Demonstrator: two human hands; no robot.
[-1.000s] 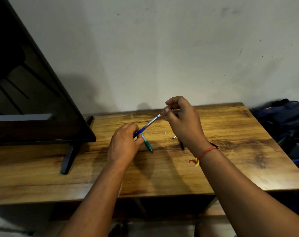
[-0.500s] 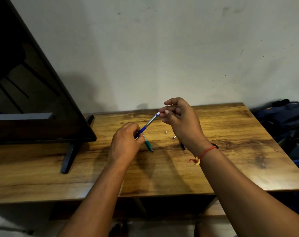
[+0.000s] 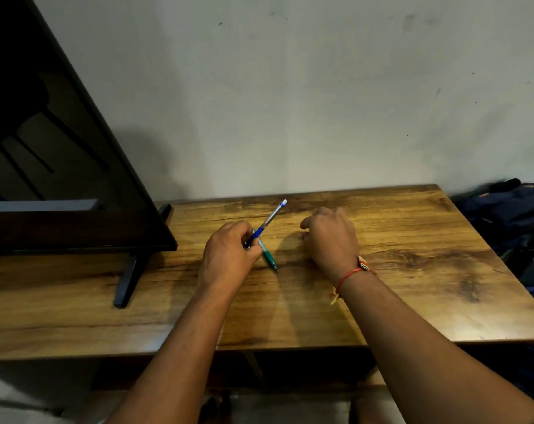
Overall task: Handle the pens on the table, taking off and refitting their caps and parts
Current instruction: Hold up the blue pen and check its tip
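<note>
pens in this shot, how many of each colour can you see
blue pen: 1, held in the left hand
green pen: 1, lying on the table
total: 2 in view; the right hand may cover more

Location type: a room in a home, with one surface serving as an informal desk.

Evidence:
- A wood-grain worktop (image 3: 412, 234) stands flush against a plain painted wall (image 3: 320, 102). The wall carries scuffs and small dark marks.
- A flat-screen television (image 3: 61, 148) occupies the left part of the worktop. Its screen is dark, and it stands on a slim black foot (image 3: 125, 280).
- A dark blue backpack (image 3: 510, 206) lies beside the right end of the worktop, close to the wall.
- The stationery in view is a blue pen (image 3: 267, 223) and a green pen (image 3: 268, 257).
</note>
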